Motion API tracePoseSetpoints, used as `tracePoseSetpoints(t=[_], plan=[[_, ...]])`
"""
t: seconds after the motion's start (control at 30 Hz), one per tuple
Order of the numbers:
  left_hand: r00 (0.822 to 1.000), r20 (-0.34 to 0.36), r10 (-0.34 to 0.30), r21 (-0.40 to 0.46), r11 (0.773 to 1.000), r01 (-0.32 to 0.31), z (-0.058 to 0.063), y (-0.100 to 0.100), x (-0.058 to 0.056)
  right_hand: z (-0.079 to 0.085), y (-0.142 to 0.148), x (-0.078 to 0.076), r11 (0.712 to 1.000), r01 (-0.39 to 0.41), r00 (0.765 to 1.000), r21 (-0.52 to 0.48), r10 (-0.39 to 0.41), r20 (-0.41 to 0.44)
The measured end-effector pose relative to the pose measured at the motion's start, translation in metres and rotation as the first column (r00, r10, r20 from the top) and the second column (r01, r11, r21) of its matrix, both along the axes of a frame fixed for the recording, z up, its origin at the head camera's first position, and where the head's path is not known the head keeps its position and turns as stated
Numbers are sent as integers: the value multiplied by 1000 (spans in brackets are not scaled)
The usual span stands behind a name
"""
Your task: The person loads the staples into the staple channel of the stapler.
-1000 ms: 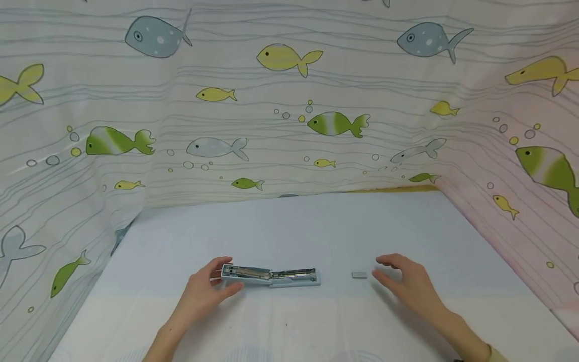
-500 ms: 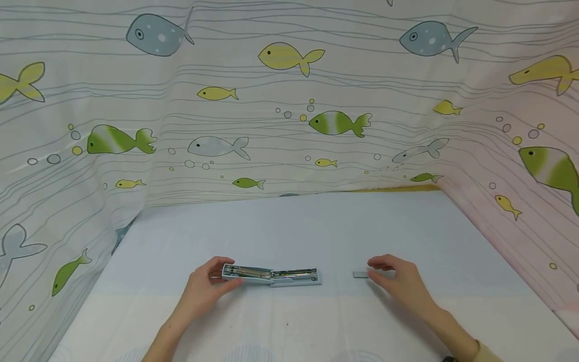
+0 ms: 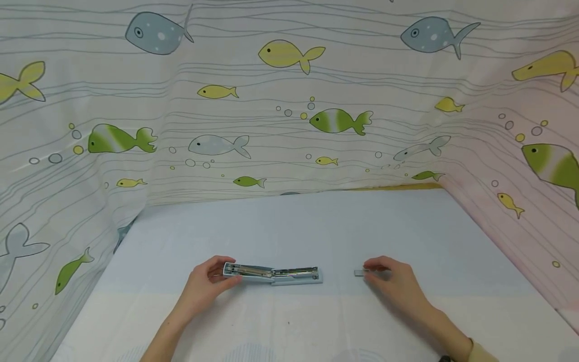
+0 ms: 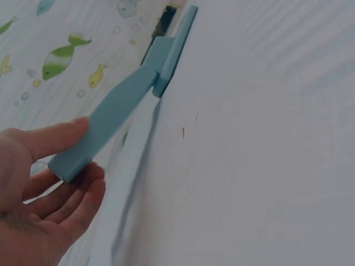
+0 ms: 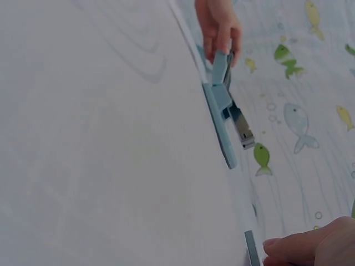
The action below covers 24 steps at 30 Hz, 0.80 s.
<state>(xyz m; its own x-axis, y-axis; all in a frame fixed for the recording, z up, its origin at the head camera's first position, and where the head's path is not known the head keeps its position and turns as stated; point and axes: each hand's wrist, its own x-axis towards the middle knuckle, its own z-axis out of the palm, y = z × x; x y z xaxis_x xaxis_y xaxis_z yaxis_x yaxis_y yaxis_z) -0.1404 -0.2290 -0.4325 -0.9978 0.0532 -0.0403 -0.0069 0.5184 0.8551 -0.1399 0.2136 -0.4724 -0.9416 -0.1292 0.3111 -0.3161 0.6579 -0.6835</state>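
A light blue stapler (image 3: 296, 278) lies opened out on the table, its metal magazine (image 5: 242, 126) standing up at an angle from the base in the right wrist view. My left hand (image 3: 210, 278) grips the end of its raised top cover (image 4: 111, 116), thumb on one side and fingers on the other. To the right, a small grey strip of staples (image 3: 359, 273) lies on the table. My right hand (image 3: 395, 279) is at the strip's right end, thumb and fingers overlapping it in the head view. A narrow gap shows between the strip and a fingertip (image 5: 272, 244) in the right wrist view.
The white table (image 3: 289, 226) carries a pale blue band toward the back. Fish-printed cloth (image 3: 289, 110) hangs behind it and along both sides. A tiny dark speck (image 3: 288, 323) lies in front of the stapler.
My right hand has moved left to the staple strip, its thumb and fingers drawing closer together. My left hand keeps its grip on the stapler, nearly still.
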Motion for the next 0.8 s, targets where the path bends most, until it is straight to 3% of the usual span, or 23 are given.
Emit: tracePoseSetpoints(t=[0.37,0.8], plan=[[1000,10,-14,45,999,14,1,-1,-1,-6,3,0,1000,7,1000,-17,-8,-14],[1000,-1,-13,44,999,13,2,0,-2,-14,4,-5,1000,14,996,5,-14,-91]])
